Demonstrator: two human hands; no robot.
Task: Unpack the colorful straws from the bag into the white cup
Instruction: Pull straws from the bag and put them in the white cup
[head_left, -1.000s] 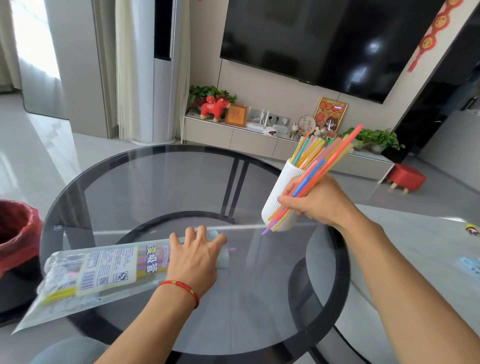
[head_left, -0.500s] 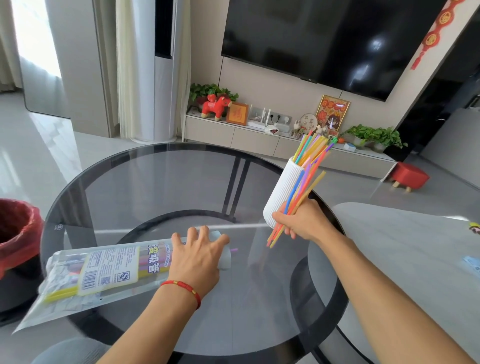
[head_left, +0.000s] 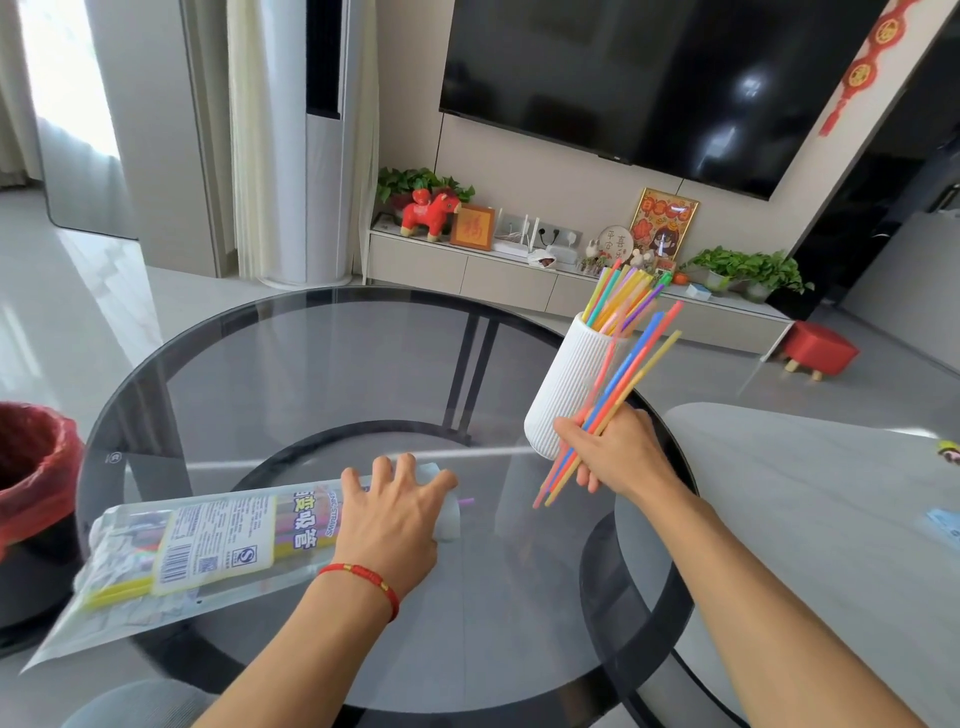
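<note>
A: From the head camera, what is each hand doing?

B: The right hand (head_left: 615, 457) is closing around a small bunch of straws (head_left: 610, 402), holding them slanted just in front of the cup (head_left: 569, 384). The left hand (head_left: 392, 525) is lying flat and spread, pressing down the open end of the bag (head_left: 208, 556), which is lying well to the left of the cup on the glass table (head_left: 322, 364).

A: And the cup itself?

B: It is standing near the table's far right edge, already holding a good many straws (head_left: 621, 299), while more are showing inside the bag.

A: So how should this bunch go in?

B: I would say she or he is needing to lift the lower tips clear above the rim, square the bunch upright, then lower it gently, since a tall cup looks easy to nudge over.
</note>
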